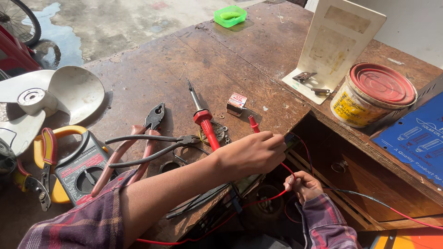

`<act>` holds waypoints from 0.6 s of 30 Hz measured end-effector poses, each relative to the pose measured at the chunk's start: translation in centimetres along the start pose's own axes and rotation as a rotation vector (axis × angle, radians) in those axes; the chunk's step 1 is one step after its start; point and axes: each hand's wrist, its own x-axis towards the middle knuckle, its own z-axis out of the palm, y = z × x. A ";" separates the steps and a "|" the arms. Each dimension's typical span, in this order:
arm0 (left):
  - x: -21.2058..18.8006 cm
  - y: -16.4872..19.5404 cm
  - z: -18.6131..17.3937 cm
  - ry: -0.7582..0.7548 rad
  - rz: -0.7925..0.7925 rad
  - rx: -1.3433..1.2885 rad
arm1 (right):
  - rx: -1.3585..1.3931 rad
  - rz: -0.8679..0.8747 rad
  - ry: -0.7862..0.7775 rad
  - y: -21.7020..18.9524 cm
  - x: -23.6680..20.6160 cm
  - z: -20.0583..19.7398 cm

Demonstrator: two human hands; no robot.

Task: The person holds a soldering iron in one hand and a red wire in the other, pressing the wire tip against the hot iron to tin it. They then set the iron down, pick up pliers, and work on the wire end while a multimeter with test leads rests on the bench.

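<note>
In the head view, a thin red wire (288,169) is pinched at the bench's (152,69) front edge by the left hand (251,154), fingers closed, and below the edge by the curled right hand (302,186).

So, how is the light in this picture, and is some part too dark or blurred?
Head view: hard sunlight, sharp shadows beside the soldering iron and pliers; the open drawer under the left hand and right hand is dim; no blur.
</note>
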 end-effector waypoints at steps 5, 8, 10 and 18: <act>-0.7 -1.5 -0.8 -0.100 0.105 0.354 | -0.128 0.134 -0.040 -0.3 1.3 1.7; -1.4 -2.0 -0.8 -0.098 0.109 0.456 | -0.122 0.226 -0.032 -2.0 2.5 3.5; -1.9 -2.3 -0.6 -0.096 0.109 0.475 | -0.095 0.229 -0.024 -3.4 3.5 5.0; -2.6 -3.7 1.4 -0.103 0.101 0.402 | -0.116 0.180 -0.093 -5.2 10.3 9.5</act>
